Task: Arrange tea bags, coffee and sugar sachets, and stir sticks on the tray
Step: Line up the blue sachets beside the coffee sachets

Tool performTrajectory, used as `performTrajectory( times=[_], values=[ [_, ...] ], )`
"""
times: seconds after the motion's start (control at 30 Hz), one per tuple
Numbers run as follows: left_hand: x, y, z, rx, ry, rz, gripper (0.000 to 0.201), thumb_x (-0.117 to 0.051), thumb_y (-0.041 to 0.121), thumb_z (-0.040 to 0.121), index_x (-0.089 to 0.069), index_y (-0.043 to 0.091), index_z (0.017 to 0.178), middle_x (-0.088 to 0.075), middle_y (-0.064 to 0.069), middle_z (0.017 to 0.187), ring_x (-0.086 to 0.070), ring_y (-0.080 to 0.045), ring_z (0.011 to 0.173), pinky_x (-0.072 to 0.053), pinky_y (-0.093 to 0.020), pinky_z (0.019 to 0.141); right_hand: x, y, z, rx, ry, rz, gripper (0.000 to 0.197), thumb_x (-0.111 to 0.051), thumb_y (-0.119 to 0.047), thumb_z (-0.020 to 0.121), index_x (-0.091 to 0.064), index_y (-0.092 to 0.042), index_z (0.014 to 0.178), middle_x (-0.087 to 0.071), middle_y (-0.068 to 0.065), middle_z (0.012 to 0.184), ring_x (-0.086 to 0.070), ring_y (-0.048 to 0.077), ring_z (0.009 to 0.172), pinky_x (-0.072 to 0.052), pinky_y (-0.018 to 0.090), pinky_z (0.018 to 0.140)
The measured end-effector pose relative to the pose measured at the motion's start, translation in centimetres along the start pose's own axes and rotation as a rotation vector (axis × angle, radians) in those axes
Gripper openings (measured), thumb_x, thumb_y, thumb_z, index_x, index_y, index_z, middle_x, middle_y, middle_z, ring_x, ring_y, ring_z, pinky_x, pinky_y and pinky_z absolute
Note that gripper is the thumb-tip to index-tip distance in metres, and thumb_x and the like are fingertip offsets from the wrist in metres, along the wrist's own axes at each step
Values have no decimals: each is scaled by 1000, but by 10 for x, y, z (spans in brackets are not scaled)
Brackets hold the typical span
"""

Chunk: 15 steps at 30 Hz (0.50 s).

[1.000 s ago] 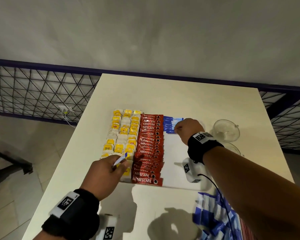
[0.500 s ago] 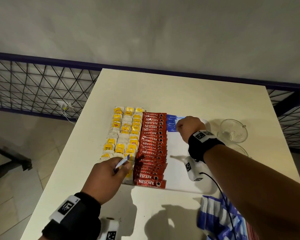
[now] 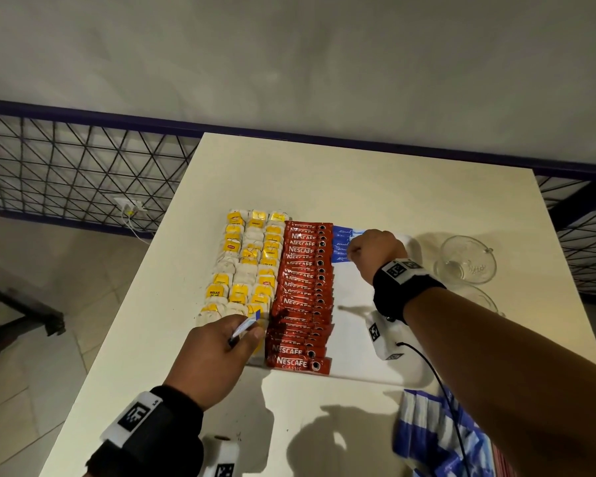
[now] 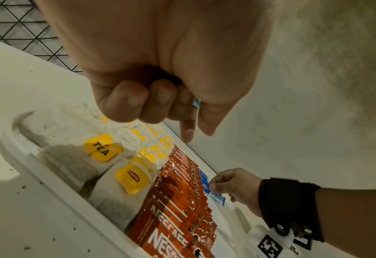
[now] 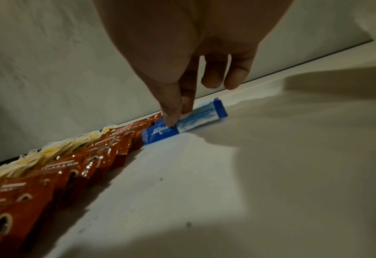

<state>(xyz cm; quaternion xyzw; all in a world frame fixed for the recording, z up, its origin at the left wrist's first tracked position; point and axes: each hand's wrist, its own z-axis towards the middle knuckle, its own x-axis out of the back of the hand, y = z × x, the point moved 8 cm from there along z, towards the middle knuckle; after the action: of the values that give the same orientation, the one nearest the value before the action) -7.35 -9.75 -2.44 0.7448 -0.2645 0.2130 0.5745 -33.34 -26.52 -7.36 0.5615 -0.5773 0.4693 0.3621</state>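
Your right hand [image 3: 375, 256], centre right of the head view, is down at the far end of the white tray [image 3: 355, 339]. Thumb and forefinger pinch a blue-and-white Equal sachet [image 5: 184, 122] near its middle; it lies on the tray floor, its blue end just beside the red column. The other two fingers [image 5: 213, 76] that show hang loosely curled, clear of the sachet. A short stack of blue Equal sachets [image 3: 341, 244] sits at that spot, touching the right edge of the coffee row.

Your left hand [image 3: 217, 356], lower centre of the frame, is curled nearly into a fist over the tray's near left corner. It holds a blue-and-white sachet [image 3: 245, 328] that pokes out between thumb and forefinger; forefinger points partly outward in the wrist view.

Nescafe coffee sachets [image 3: 303, 294] run in one overlapping red column down mid-tray. Lipton tea bags [image 3: 248, 266] with yellow tags fill three columns to its left. More blue-and-white sachets [image 3: 437, 438] lie heaped on the table [image 3: 358, 180], lower right. Glass cup [image 3: 465, 259] stands at right, off the tray.
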Motion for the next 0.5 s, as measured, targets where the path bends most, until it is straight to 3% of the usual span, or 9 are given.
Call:
performTrajectory(
  times=[0.1,0.2,0.33,0.43,0.5],
  values=[
    [-1,-4,1,7,-4,8,24,-60,34,92,-65,18,75,-53,3,57,-47,-11,58,-38,-26,58,-1,0,1,14,13,-3,27,-50,-14,88,-69,-32,92,-65,-5,102,-59,19,91,-46,25,69],
    [0,-2,1,2,-1,5,20,-61,34,92,-66,22,77,-58,7,64,-49,-9,61,-37,-21,58,0,0,0,8,33,27,27,-49,-13,87,-69,-31,90,-65,-4,100,-59,19,89,-47,25,69],
    [0,1,-2,2,-42,0,7,-60,33,92,-57,28,86,-55,0,63,-47,-14,55,-38,-28,57,12,4,-7,-21,124,158,17,-52,-19,91,-69,-24,92,-64,0,100,-60,22,92,-52,33,79],
    [-11,-3,-6,141,-142,-313,12,-55,29,90,-46,23,86,-40,-4,62,-31,-16,51,-28,-33,51,35,7,-19,-28,241,320,18,-57,-30,93,-68,-18,101,-63,1,103,-58,20,97,-44,26,80],
    [-16,5,-7,181,-169,-460,12,-51,17,96,-45,8,90,-41,-5,60,-31,-16,49,-27,-31,50,52,0,-33,8,304,433,19,-58,-31,93,-67,-18,104,-64,0,101,-57,17,95,-37,21,78]
  ],
)
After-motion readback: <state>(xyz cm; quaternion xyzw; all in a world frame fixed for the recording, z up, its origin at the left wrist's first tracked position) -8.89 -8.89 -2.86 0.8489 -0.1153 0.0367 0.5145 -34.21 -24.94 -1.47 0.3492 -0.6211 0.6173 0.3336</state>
